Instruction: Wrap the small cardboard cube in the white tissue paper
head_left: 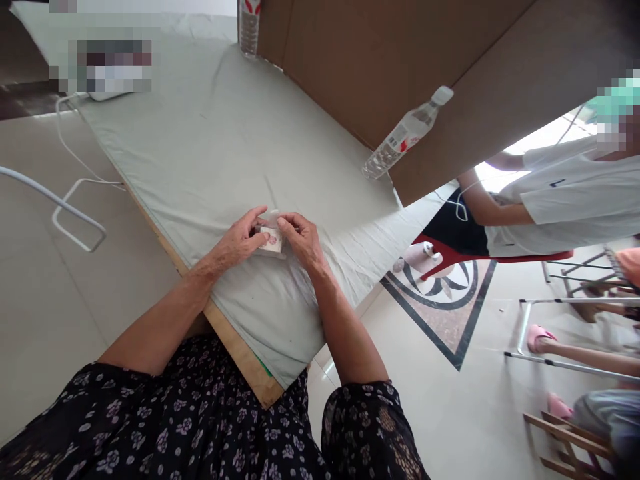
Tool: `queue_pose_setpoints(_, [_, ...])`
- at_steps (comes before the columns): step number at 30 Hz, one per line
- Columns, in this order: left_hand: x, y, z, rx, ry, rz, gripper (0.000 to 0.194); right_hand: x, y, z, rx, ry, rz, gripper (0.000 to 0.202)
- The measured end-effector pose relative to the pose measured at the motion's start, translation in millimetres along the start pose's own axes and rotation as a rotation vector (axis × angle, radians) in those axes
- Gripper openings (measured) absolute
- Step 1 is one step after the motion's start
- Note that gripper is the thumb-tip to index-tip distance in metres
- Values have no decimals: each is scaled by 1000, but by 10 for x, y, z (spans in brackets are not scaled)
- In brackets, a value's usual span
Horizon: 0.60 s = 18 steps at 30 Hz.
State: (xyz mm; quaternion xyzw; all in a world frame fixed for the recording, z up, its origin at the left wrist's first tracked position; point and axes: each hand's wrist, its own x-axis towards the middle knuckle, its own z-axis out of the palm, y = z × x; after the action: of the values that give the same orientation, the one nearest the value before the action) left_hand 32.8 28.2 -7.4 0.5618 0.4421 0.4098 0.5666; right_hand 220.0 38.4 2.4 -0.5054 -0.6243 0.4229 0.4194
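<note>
A small white box with a pinkish print on its face lies between my hands, low over the cloth near the table's corner. Something clear, like plastic, shows around it and sticks up at its far edge. My left hand holds the box from the left, its thumb resting on the printed face. On the other side, my right hand is closed at the upper right edge, thumb and forefinger together at the clear part. The fingers underneath are hidden, and the print is too small to read.
A pale cloth covers the table. A plastic bottle stands by a large brown cardboard panel, with another bottle farther back. White cables hang at left. A person in a white shirt sits at right.
</note>
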Motion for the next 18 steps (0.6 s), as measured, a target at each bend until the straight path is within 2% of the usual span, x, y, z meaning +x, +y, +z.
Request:
queue_pose_setpoints(4, [4, -16, -3, 26, -18, 7, 82, 109, 16, 48, 60, 12, -22, 35])
queue_pose_setpoints(8, [-7, -33, 14, 98, -5, 44, 75, 70, -8, 49, -17, 35, -130, 23])
queue_pose_setpoints(11, [-39, -38, 52, 196, 30, 106, 67, -58, -34, 27, -168, 53, -237, 13])
queue_pose_setpoints(14, [-71, -38, 82, 228, 42, 140, 64, -199, -69, -4, -382, 64, -361, 14])
queue_pose_setpoints(18, [-84, -10, 77, 128, 54, 102, 62, -340, -139, -52, -705, -33, -519, 22])
